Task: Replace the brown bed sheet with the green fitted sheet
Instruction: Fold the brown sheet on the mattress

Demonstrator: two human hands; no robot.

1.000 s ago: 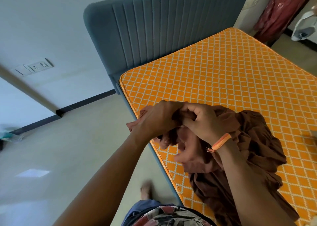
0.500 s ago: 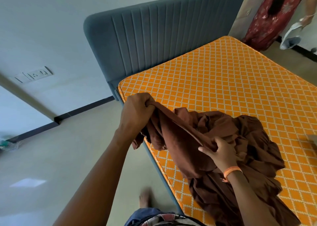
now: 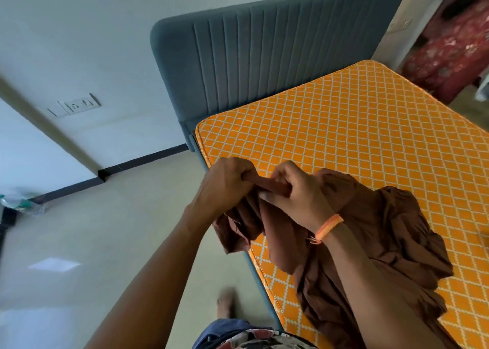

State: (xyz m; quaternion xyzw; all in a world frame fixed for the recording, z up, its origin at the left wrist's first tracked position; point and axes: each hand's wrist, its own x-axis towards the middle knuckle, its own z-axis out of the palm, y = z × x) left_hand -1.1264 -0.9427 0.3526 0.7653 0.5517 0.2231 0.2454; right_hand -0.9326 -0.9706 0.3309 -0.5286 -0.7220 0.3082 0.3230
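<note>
The brown sheet (image 3: 391, 237) is off the bare orange mattress (image 3: 357, 142), bunched in the left hand (image 3: 227, 184) and right hand (image 3: 293, 192), both gripping it tight; no green sheet shows yet.

Both arms reach forward and the two hands meet close together. The left hand (image 3: 225, 182) is curled tight, gripping the brown sheet (image 3: 397, 242). The right hand (image 3: 296, 192) is curled too, pinching the same fold just beside it. The right wrist wears an orange band (image 3: 328, 227).
</note>
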